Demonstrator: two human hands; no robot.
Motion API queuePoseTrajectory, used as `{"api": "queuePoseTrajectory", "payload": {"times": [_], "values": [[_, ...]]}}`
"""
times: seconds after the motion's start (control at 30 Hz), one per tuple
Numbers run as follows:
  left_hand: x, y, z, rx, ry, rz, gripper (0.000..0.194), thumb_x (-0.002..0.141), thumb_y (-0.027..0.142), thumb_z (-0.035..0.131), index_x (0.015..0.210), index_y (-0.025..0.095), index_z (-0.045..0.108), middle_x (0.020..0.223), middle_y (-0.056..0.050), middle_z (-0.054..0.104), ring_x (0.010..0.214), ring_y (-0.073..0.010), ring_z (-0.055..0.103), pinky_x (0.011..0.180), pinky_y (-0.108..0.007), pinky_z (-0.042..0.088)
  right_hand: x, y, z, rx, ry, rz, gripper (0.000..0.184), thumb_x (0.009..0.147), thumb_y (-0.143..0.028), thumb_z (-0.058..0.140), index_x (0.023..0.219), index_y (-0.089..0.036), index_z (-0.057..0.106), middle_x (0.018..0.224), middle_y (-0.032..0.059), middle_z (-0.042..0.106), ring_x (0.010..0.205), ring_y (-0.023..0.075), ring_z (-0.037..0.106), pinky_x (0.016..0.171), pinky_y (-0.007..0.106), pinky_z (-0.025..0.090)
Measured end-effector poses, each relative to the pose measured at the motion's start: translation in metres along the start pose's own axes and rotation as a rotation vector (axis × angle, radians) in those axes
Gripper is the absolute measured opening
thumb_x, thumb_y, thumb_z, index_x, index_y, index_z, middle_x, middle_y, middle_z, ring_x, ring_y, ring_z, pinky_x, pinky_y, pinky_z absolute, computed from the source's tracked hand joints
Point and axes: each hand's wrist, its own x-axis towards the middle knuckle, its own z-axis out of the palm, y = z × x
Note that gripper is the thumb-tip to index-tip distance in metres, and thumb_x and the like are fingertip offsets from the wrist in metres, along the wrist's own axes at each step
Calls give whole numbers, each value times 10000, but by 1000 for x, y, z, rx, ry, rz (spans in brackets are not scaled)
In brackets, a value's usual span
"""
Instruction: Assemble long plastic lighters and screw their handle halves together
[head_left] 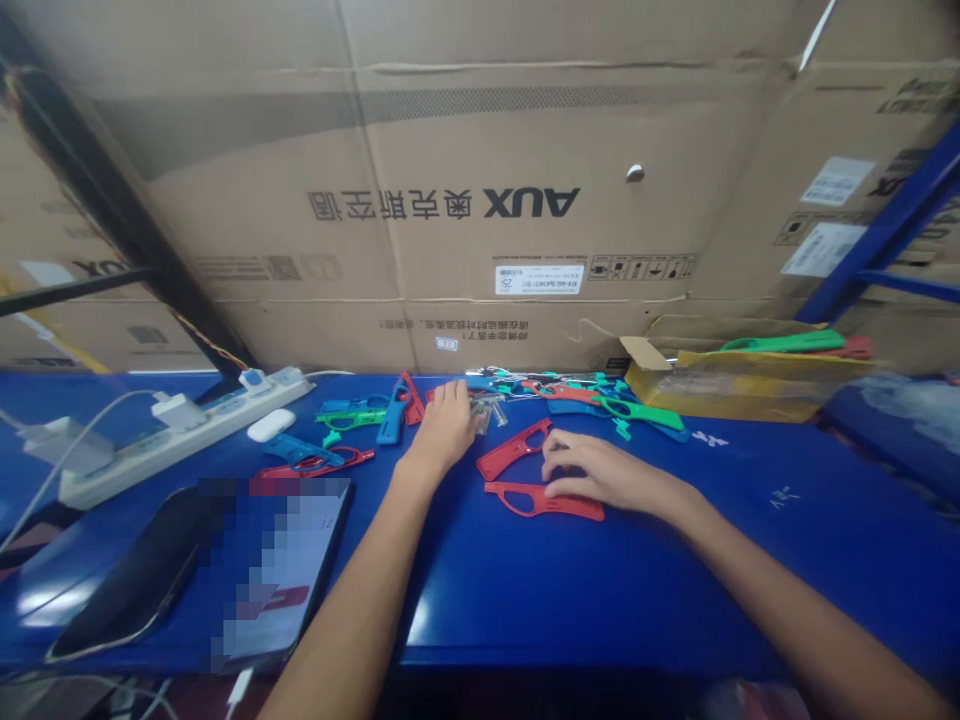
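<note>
My left hand (448, 425) reaches into a pile of small clear parts (495, 412). Its fingers are bent together and their tips are hidden, so what they pinch does not show. My right hand (600, 470) rests over two red gun-shaped plastic half-shells. Its curled fingers are near the end of the upper red half-shell (510, 455), and the thumb, held apart from them, touches the lower red half-shell (577, 507). Just left of my left hand, a blue gun-shaped shell (391, 415) leans by another red shell (410, 398).
Green shells (652, 413) and small wired parts (570, 382) lie along the back. An open carton (742, 390) holding shells stands at right. On the left are a power strip (202, 425), a white case (271, 425) and a tablet (300, 560). Large cardboard (450, 130) walls the back.
</note>
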Motion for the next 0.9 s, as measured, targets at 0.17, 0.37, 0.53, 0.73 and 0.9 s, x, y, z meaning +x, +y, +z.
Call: {"api": "queuePoseTrajectory", "payload": {"times": [0.17, 0.37, 0.53, 0.73, 0.9], "values": [[10, 0, 15, 4, 59, 2, 403, 1003, 160, 428, 1375, 8, 448, 1578, -297, 294, 1459, -383, 312, 1119, -533, 375, 2, -13, 1, -37, -48, -37, 293, 992, -441, 543, 976, -230, 746, 1119, 61, 622, 969, 207, 628, 873, 345, 486], [24, 19, 12, -35, 83, 190, 325, 1016, 167, 385, 1297, 106, 537, 1450, -178, 520, 1333, -298, 472, 1082, -464, 419, 3, -4, -2, -150, 202, -94, 282, 1012, -397, 510, 1101, -247, 733, 1169, 71, 661, 1006, 216, 663, 891, 355, 528], [49, 58, 16, -58, 49, 375, 313, 1019, 190, 406, 1294, 156, 550, 1429, -128, 539, 1339, -241, 454, 1113, -413, 380, -7, 28, -24, -320, 693, 75, 331, 1027, -362, 440, 1186, -220, 694, 1136, 105, 699, 983, 247, 692, 845, 373, 549], [93, 120, 20, -48, -11, 433, 295, 1007, 157, 404, 1206, 131, 621, 1247, -139, 642, 1186, -244, 548, 1003, -370, 432, -26, 65, -49, -369, 1016, 298, 409, 1006, -424, 451, 1292, -198, 635, 1003, 115, 753, 842, 257, 715, 761, 358, 538], [111, 165, 32, 0, -35, 355, 304, 952, 71, 459, 1144, 120, 690, 1218, -197, 643, 1234, -308, 506, 1036, -464, 371, -29, 79, -47, -318, 968, 315, 512, 985, -515, 472, 1365, -181, 552, 962, 96, 739, 735, 226, 695, 691, 319, 511]]}}
